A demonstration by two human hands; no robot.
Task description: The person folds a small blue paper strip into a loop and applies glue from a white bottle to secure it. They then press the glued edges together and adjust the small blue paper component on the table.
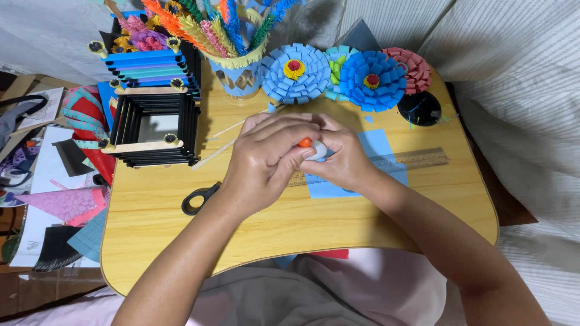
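- Your left hand (266, 160) and right hand (338, 158) meet over the middle of the lap table (254, 235), fingers wrapped together around a small white glue bottle (318, 150) with an orange cap (305, 142).
- Your left fingers close narrowly on the cap end; your right hand cups the white body from behind. Most of the bottle is hidden, so any label on it cannot be seen.
- Under your right hand lies a light blue paper sheet (377, 145), flat on the table, with a clear ruler (417, 160) laid across it.
- Black-handled scissors (199, 198) rest just beside your left wrist, the blades hidden under the hand.
- Two thin wooden sticks (220, 151) lie slanted near your left hand.
- At the far edge stand three paper flowers: blue (296, 73), darker blue (373, 80) and pink (414, 67), touching one another.
- A paper cup (241, 75) of coloured paper stems stands left of them.
- A square black stick frame (154, 130) sits at the far left, with a blue stick stack (148, 66) behind it.
- A small black round lid (419, 108) sits below the pink flower.
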